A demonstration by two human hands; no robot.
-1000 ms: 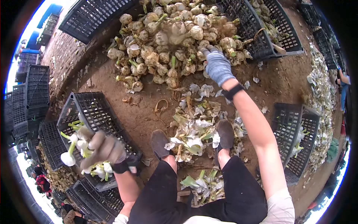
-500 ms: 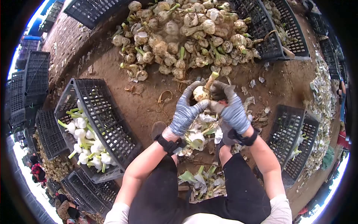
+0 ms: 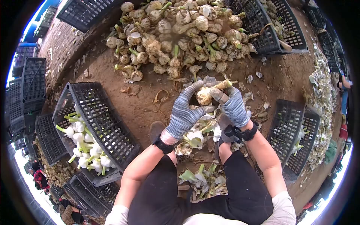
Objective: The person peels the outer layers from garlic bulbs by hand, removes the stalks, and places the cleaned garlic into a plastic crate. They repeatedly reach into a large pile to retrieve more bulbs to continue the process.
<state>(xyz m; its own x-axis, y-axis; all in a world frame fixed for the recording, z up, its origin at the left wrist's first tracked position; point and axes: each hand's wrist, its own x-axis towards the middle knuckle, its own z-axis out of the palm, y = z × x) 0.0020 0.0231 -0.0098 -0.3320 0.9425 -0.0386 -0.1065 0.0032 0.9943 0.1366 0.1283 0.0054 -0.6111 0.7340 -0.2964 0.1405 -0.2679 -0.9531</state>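
Both hands wear grey striped gloves and meet over the bare soil in front of me. My left hand [image 3: 184, 112] is closed around the left side of a dirty garlic bulb [image 3: 204, 96], its thumb below the bulb. My right hand [image 3: 233, 105] grips the same bulb from the right, thumb at the base of the stem [image 3: 224, 84], which now points up and right. Beyond the hands lies a large heap of unpeeled garlic [image 3: 176, 41] with soil on the skins. Below them, peeled skins and leaf scraps [image 3: 197, 138] lie between my shoes.
A tilted black crate [image 3: 103, 120] at left holds clean white garlic [image 3: 88, 144]. Another black crate [image 3: 287, 131] stands at right. At the top right, a crate [image 3: 258, 26] lies beside the heap. Stacked crates [image 3: 33, 82] line the far left; skins cover the ground at far right.
The bulb has turned in my hands, so its stem leans further right. My right thumb has come up onto the stem base. The whole view has shifted slightly.
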